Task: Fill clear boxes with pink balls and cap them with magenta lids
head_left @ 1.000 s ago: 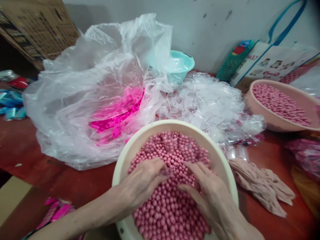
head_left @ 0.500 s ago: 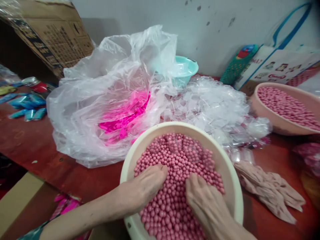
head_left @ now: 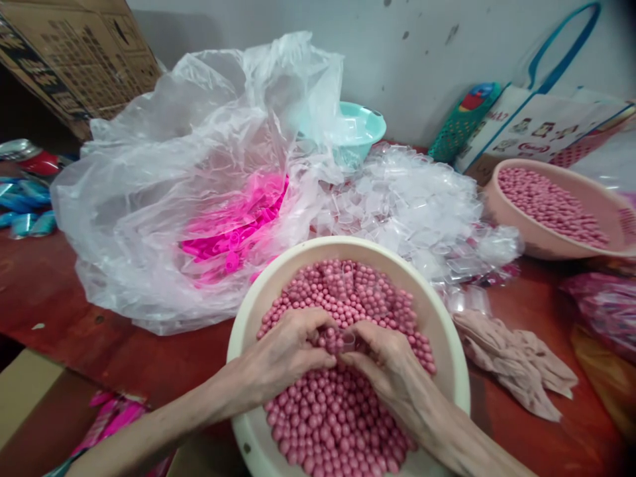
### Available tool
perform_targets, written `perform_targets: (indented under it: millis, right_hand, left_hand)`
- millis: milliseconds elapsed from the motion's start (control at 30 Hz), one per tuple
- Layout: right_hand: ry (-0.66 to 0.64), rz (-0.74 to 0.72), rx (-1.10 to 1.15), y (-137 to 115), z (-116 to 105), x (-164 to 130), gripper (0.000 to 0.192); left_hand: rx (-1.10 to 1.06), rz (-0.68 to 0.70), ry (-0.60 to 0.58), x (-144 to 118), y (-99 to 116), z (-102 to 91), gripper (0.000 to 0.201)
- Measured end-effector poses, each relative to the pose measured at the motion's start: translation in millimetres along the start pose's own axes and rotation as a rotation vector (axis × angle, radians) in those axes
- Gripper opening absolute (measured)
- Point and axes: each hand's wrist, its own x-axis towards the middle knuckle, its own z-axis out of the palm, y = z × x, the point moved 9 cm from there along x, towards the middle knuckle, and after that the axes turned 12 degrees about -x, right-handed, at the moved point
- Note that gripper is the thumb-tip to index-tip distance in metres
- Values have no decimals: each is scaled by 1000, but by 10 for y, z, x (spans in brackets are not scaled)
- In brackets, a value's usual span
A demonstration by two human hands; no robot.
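Observation:
A cream bowl (head_left: 447, 331) full of small pink beads (head_left: 338, 417) sits on the red table in front of me. Both my hands are inside it, on top of the beads. My left hand (head_left: 283, 354) and my right hand (head_left: 392, 374) meet fingertip to fingertip at the middle of the bowl. Between them they pinch a small clear plastic cup (head_left: 346, 341) with a few beads in it. Both sets of fingers are curled around it.
Behind the bowl lies a big clear plastic bag (head_left: 163, 185) with bright pink parts (head_left: 233, 228), a heap of clear plastic cups (head_left: 417, 205) and a teal bowl (head_left: 360, 129). A second bowl of beads (head_left: 551, 205) stands at right, beige gloves (head_left: 517, 364) beside me, a cardboard box (head_left: 74, 53) at far left.
My hands lay flat and apart, pressed into the beads; now they have come together at the centre and lifted the small clear cup between their fingertips.

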Motion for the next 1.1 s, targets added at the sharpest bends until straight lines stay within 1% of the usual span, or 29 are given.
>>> perform_targets:
  millis: [67,133,233,300,400,467,533,600,700,767,833,867,933,1033,1100]
  right_hand:
    - [27,-15,18,10,-38,-33,5]
    - [65,-37,-13,40,-54,-78,6]
    - [95,-66,-75,114,-3,-142,9]
    - [108,-92,-96,136,43,-164,11]
    - [129,-122,-78,91,63,-153,15]
    - [123,-104,-47,38,43,-122,15]
    - [113,-67,-19,-16,1,-84,13]
    - [94,-20,1,-50,-43,-51,15]
    - [73,27,65,-65,-104,-23,15]
    - [84,21,140,-74,-154,-14,11]
    - [114,7,202,-80,-210,-5,8]
    - [128,6,224,-79,-231,1,7]
    - [130,5,255,-87,-239,17,7]
    - [98,-11,284,-123,-205,34,8]
    - [91,-11,290,-128,-192,34,8]
  left_hand:
    - [-37,8,54,36,63,-32,21]
    - [-28,15,115,48,116,-78,19]
    - [28,77,155,48,216,-97,14]
    - [109,161,147,43,313,-63,14]
    - [238,272,77,34,439,45,11]
    - [261,306,23,31,488,96,11]
    - [243,321,-1,28,520,91,14]
    - [220,304,27,28,520,23,17]
    - [114,207,113,26,437,-134,23]
    - [-59,121,147,19,344,-210,26]
    - [-246,38,149,19,251,-233,27]
    - [-296,12,145,23,222,-235,27]
    - [-261,15,118,42,227,-222,25]
    - [-76,100,70,74,304,-179,22]
    - [-17,111,62,84,301,-156,22]
